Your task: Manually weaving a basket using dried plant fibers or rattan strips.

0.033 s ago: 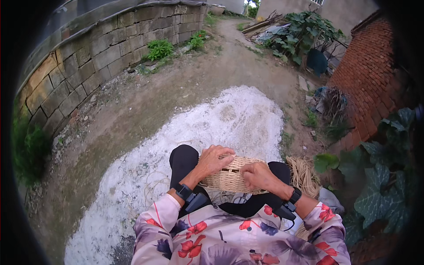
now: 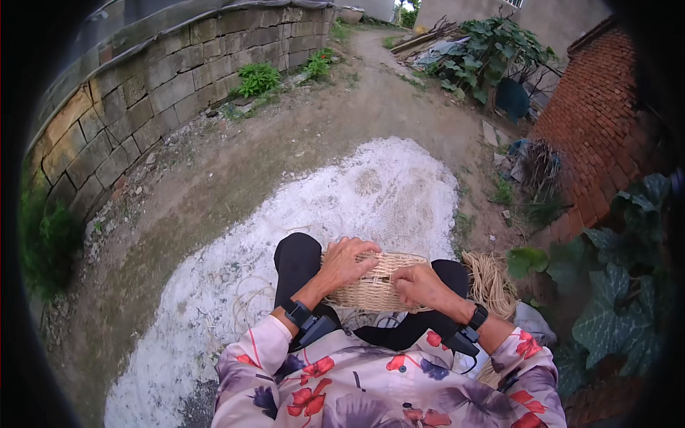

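A pale woven straw basket (image 2: 357, 294) rests across my lap between my knees. My left hand (image 2: 345, 261) lies over its far left part, fingers bent onto the weave and gripping it. Against the right side of the weave is my right hand (image 2: 417, 284), its fingers curled in a closed pinch. Whatever those fingertips hold is hidden from view. Between the two hands a narrow slit runs across the weave.
A coiled bundle of straw cord (image 2: 489, 284) lies beside my right knee. Loose strands (image 2: 251, 299) trail on the white ground patch (image 2: 285, 221) at left. Broad-leaved plants (image 2: 615, 307) stand close on the right. A block wall (image 2: 164, 93) curves along the left.
Both hands have shifted very slightly on the basket. The dark slit in the weave between them looks narrower now.
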Demonstrator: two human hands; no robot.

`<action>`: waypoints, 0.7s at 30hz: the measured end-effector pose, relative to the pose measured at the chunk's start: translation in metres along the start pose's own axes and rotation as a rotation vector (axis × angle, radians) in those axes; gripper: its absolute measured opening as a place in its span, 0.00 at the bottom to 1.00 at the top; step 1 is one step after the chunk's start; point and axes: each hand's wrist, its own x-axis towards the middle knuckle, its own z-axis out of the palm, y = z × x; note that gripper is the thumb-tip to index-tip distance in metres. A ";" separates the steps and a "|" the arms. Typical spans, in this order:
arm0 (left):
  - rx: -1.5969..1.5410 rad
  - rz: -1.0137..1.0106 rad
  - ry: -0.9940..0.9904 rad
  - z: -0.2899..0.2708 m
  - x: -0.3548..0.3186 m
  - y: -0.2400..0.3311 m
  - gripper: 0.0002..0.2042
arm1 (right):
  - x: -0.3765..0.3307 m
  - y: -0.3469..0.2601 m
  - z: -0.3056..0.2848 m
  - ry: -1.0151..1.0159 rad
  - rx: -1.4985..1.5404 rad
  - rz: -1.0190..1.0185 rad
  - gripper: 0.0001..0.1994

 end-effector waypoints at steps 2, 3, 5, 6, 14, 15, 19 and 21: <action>0.000 0.034 0.092 0.008 -0.008 0.006 0.15 | -0.005 0.011 0.003 -0.050 0.244 0.241 0.15; -0.044 0.035 0.158 0.010 -0.011 0.009 0.15 | -0.007 0.015 0.005 -0.060 0.274 0.178 0.15; -0.045 0.130 0.402 0.011 -0.016 0.013 0.10 | -0.007 0.019 0.012 -0.081 0.376 0.174 0.17; -0.041 0.130 0.410 0.010 -0.019 0.015 0.10 | -0.006 0.020 0.015 -0.073 0.391 0.146 0.17; 0.196 0.416 0.246 0.016 -0.027 0.026 0.05 | -0.007 0.023 0.023 -0.020 0.751 0.249 0.14; 0.213 0.417 0.220 0.016 -0.025 0.027 0.04 | -0.006 0.025 0.022 -0.020 0.752 0.246 0.14; 0.225 0.432 0.206 0.012 -0.019 0.032 0.03 | 0.001 0.038 0.020 -0.083 0.986 0.287 0.15; 0.337 0.496 0.191 0.007 -0.017 0.035 0.03 | 0.002 0.046 0.020 -0.089 1.002 0.268 0.16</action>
